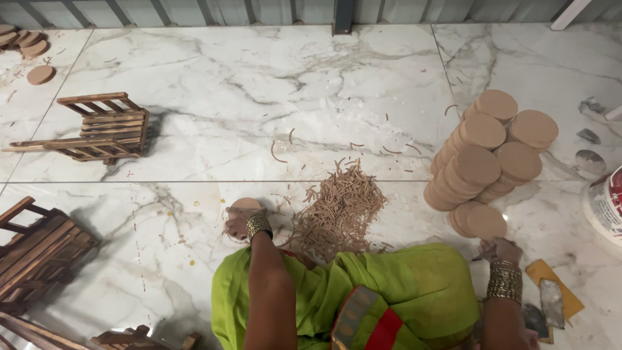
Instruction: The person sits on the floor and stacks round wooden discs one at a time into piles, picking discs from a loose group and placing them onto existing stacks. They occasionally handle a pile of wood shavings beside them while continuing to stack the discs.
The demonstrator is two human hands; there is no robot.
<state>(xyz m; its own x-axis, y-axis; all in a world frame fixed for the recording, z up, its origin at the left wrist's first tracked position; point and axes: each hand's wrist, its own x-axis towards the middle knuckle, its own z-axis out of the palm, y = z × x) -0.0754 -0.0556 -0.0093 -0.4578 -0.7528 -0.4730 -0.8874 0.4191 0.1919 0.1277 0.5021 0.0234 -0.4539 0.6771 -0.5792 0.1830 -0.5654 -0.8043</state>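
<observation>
Left hand [238, 223] pressed flat on a round tan wooden disc [245, 206] lying on the white marble floor [214, 110] — fingers spread over it, palm down, not wrapped around. The disc pokes out just past the fingertips, away from the body. Right of that hand, close by, a heap of thin brown wood shavings [340, 210]. Right hand [499, 249] low by the green cloth [402, 285], fingers curled; cannot tell if it holds anything. Just beyond it, leaning stacks of round tan discs [483, 162], nearest stack almost touching the fingers. Dark slatted wooden racks [103, 126] well off to the left — apart from both hands.
</observation>
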